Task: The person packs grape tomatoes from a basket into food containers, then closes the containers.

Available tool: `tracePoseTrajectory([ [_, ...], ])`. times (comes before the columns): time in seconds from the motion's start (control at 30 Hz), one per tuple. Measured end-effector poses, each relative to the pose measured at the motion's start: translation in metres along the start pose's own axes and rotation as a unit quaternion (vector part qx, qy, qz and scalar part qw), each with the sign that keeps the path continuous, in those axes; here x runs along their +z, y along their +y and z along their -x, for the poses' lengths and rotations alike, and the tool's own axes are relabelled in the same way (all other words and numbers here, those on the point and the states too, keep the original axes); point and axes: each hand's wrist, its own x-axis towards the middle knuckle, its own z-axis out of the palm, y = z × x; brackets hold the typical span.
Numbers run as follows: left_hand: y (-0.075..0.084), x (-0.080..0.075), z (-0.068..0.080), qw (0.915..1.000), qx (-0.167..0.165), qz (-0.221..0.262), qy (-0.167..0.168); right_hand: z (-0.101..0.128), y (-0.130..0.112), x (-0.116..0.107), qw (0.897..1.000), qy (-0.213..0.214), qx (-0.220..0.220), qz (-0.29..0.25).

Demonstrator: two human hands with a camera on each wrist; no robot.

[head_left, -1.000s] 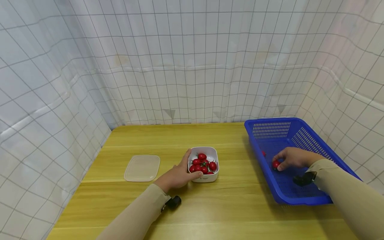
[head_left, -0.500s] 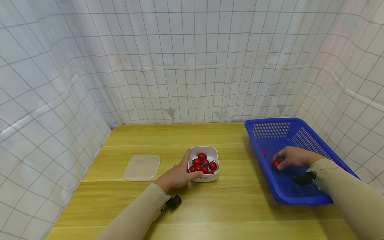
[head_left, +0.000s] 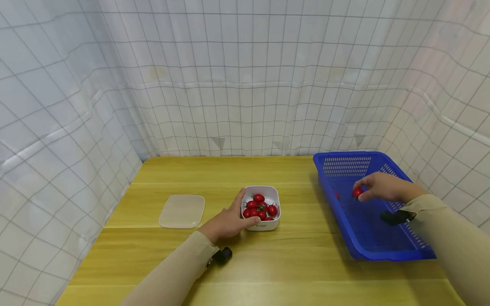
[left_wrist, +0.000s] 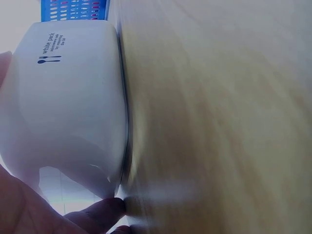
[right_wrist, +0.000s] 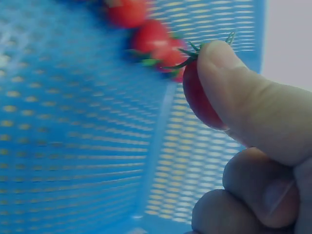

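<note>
tomato (head_left: 357,192) sits pinched in the fingertips of the right hand (head_left: 383,187), raised above the floor of the blue basket (head_left: 383,238). the right wrist view shows the thumb (right_wrist: 243,102) pressed against the red skin of the tomato (right_wrist: 201,95), its green stem pointing up past the thumb tip, with the other fingers curled below. more tomatoes (right_wrist: 146,34) lie blurred on the basket's mesh in that view, close together near the wall; from the head camera only one small red spot (head_left: 337,196) shows on the basket floor, just left of the held fruit.

the basket stands at the right end of the wooden table (head_left: 160,259), well apart from the white bowl (head_left: 265,204) near the table's middle. the bowl holds a heap of red tomatoes (head_left: 260,208) with green stems. the left hand (head_left: 229,221) grasps the bowl's left side, thumb along the near rim and fingers curved round the far wall; the left wrist view shows the bowl's white wall (left_wrist: 68,102) with small printed lettering and a fingertip (left_wrist: 97,212) under its edge.

a clear lid (head_left: 182,211) lies flat on the table to the left of the bowl, near the left hand but not touching it. gridded white cloth (head_left: 245,76) hangs round the table on all sides.
</note>
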Motion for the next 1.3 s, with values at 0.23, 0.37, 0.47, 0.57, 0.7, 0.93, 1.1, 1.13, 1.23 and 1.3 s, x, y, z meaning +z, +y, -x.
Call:
tracePoseTrajectory([
  [0.23, 0.0, -0.001, 0.001, 1.0, 0.006, 0.003, 0.0, 0.0, -0.033, -0.031, 0.998, 0.06, -0.018, 0.031],
  [0.37, 0.001, -0.001, 0.002, 1.0, 0.006, 0.002, 0.001, -0.007, -0.062, -0.037, 0.997, 0.068, -0.033, 0.03],
  [0.47, 0.002, -0.001, 0.002, 1.0, 0.008, -0.001, 0.001, -0.014, -0.086, -0.037, 0.997, 0.061, -0.039, 0.01],
  [0.57, 0.002, -0.001, 0.002, 0.9999, 0.012, -0.004, 0.001, -0.023, -0.108, -0.034, 0.997, 0.06, -0.049, 0.001],
  [0.7, 0.002, -0.001, 0.001, 0.9999, 0.014, -0.002, 0.0, -0.037, -0.135, -0.025, 0.996, 0.062, -0.067, -0.001],
  [0.93, 0.002, -0.001, 0.001, 1.0, 0.007, 0.002, -0.002, -0.06, -0.17, -0.002, 0.996, 0.053, -0.07, -0.011],
  [1.1, 0.003, -0.002, 0.002, 1.0, 0.003, 0.002, -0.004, -0.067, -0.189, 0.012, 0.996, 0.033, -0.07, -0.033],
  [1.13, 0.003, -0.002, 0.002, 1.0, 0.002, 0.002, -0.004, -0.069, -0.192, 0.014, 0.996, 0.029, -0.071, -0.038],
  [1.23, 0.002, -0.002, 0.002, 1.0, 0.0, 0.002, -0.005, -0.072, -0.198, 0.021, 0.996, 0.021, -0.075, -0.046],
  [1.3, 0.002, -0.002, 0.001, 1.0, -0.002, 0.003, -0.006, -0.074, -0.2, 0.024, 0.995, 0.02, -0.08, -0.054],
])
